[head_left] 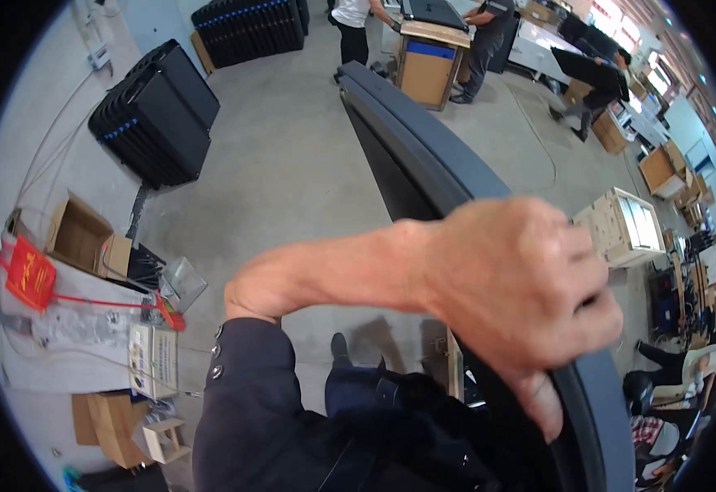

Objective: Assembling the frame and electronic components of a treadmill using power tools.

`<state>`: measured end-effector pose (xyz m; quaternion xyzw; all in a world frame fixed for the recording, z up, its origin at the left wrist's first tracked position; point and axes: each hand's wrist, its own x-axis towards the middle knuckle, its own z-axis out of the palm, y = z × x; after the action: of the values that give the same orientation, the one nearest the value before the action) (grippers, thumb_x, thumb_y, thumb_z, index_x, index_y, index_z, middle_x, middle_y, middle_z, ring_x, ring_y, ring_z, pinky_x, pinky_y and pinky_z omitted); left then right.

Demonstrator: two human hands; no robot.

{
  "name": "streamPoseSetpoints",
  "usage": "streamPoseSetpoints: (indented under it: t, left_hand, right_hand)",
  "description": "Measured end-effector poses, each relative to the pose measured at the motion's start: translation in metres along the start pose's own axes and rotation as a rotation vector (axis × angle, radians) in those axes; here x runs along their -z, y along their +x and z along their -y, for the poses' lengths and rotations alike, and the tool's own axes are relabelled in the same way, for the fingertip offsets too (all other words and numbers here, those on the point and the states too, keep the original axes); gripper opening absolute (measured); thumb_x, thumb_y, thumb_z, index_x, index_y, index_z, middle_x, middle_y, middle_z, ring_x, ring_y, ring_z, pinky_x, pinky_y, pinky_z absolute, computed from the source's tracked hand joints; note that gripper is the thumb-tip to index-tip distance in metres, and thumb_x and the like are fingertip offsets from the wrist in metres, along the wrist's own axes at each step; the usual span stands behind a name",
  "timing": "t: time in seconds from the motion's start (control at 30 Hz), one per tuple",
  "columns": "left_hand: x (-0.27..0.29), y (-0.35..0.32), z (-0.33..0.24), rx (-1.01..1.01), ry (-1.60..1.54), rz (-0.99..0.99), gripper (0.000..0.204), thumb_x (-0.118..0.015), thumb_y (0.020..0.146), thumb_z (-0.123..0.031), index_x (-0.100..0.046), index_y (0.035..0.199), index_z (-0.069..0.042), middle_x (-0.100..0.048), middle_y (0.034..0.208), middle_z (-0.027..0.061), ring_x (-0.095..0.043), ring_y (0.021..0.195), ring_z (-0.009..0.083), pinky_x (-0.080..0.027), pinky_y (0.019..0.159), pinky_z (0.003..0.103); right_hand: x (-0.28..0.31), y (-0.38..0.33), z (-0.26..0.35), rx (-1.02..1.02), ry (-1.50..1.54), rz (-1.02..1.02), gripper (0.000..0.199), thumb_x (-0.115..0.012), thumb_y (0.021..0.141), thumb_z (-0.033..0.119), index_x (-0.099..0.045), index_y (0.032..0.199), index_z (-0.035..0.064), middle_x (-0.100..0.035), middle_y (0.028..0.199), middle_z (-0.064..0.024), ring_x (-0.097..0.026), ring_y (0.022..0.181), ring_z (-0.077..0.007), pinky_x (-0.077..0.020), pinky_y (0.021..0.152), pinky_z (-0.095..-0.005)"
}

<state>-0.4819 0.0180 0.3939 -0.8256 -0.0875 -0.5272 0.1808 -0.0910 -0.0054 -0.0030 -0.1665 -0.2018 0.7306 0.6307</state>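
Note:
My left hand reaches across from the left, its dark sleeve ending below the wrist. Its fingers are curled over the upper edge of a large, flat black panel, with the thumb on the near side. Seen nearly edge-on, the panel runs from the upper middle down to the lower right, close against my body. What stands under it is hidden. My right hand does not show.
Stacks of black panels stand at the left wall. Ahead, two people flank a wooden crate; another person carries a black panel. Cardboard boxes and a white-covered table are at left, a pale wooden crate at right.

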Motion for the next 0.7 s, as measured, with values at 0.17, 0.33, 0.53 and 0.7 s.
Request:
streamPoseSetpoints:
  t: [0.17,0.33,0.53,0.7]
  left_hand:
    - [0.044,-0.044,0.163,0.061,-0.036,0.148,0.074,-0.069,0.063,-0.081,-0.059,0.077,-0.009,-0.055,0.066,0.0015,-0.061,0.059,0.0197,-0.049,0.050,0.033]
    - [-0.015,-0.100,0.268,0.176,-0.230,0.099,0.083,-0.068,0.083,-0.064,-0.051,0.135,-0.002,-0.059,0.108,0.0204,-0.062,0.102,0.0360,-0.051,0.093,0.044]
    - [-0.069,-0.140,0.426,0.759,-0.775,0.360,0.068,-0.055,0.098,-0.058,-0.050,0.130,0.002,-0.067,0.104,0.0246,-0.066,0.099,0.0410,-0.051,0.091,0.047]
    - [-0.104,-0.334,0.608,1.784,-1.194,-0.121,0.052,-0.038,0.109,-0.046,-0.059,0.134,-0.006,-0.065,0.121,0.0086,-0.060,0.112,0.0164,-0.043,0.102,0.033]
  right_hand:
    - [-0.026,0.054,-0.046,0.153,-0.130,-0.158,0.064,-0.045,0.102,0.062,-0.048,0.149,0.0194,-0.055,0.146,-0.0064,-0.058,0.122,-0.0277,-0.0389,0.109,-0.0552]
    - [-0.036,0.109,-0.118,0.303,-0.199,-0.367,0.063,-0.045,0.102,0.062,-0.049,0.148,0.0191,-0.056,0.143,-0.0066,-0.059,0.119,-0.0279,-0.0415,0.106,-0.0547]
    - [-0.021,0.325,-0.101,0.263,-0.327,-0.436,0.063,-0.044,0.102,0.062,-0.051,0.147,0.0187,-0.058,0.141,-0.0069,-0.061,0.115,-0.0281,-0.0447,0.102,-0.0541]
    - [-0.028,0.508,-0.109,0.200,-0.409,-0.511,0.062,-0.044,0.102,0.062,-0.052,0.145,0.0183,-0.059,0.139,-0.0070,-0.063,0.111,-0.0283,-0.0473,0.099,-0.0537]
